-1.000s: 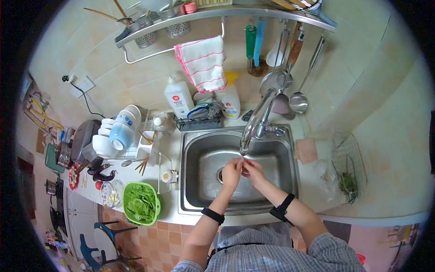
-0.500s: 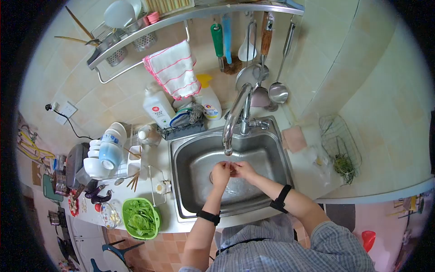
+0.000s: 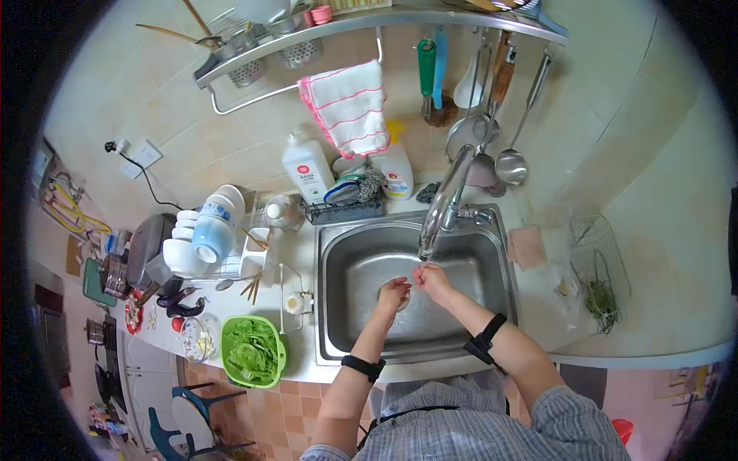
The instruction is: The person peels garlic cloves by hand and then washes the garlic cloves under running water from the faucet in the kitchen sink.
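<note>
Separating now, our hands are no longer joined as a moment ago: the left hand (image 3: 393, 293) is dropping toward the drain of the sink (image 3: 338, 253), fingers curled, while the right hand (image 3: 433, 278) is staying under the faucet (image 3: 444, 206); whether either holds something, we cannot tell.

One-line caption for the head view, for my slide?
Both hands, left hand and right hand, held under the faucet over the steel sink.
</note>
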Available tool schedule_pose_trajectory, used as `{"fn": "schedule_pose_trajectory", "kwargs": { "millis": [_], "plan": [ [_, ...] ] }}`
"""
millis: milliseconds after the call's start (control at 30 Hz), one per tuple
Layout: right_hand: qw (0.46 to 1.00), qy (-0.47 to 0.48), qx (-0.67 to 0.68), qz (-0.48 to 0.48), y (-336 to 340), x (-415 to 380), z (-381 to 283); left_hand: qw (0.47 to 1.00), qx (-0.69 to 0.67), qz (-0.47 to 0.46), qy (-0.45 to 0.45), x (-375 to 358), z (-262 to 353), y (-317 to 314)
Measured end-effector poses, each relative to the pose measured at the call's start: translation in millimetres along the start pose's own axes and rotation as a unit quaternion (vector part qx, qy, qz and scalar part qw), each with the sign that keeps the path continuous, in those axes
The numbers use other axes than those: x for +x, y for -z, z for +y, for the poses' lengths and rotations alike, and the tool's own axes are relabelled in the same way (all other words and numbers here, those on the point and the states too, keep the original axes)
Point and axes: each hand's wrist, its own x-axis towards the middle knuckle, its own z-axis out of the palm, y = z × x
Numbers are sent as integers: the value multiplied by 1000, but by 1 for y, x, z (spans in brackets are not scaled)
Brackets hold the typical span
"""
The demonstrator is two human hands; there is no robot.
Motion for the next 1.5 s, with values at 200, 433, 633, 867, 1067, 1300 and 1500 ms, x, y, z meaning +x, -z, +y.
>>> {"fn": "schedule_pose_trajectory", "kwargs": {
  "millis": [200, 433, 633, 867, 1067, 1300, 1500],
  "plan": [
    [985, -20, -169, -23, -7, 1, -12, 996, 93, 7, 7, -7, 4, -14],
    [976, -21, -209, 57, 32, -9, -20, 994, 103, -33, 1, 30, -12, -33],
    [982, 76, -135, 112, 78, -18, -42, 969, 126, 2, -211, 77, -43, -60],
    [983, 132, -51, 116, 115, -5, -70, 937, 235, 65, -250, 56, -18, -77],
    [981, 151, -16, 117, 122, 6, -77, 929, 289, 46, -227, 61, -2, -71],
    [975, 179, -20, 127, 111, 12, -87, 984, 116, 35, -133, 49, -1, -67],
    [975, 197, -38, 99, 105, 10, -94, 996, -31, -70, -53, 38, 12, -66]
  ]
}}
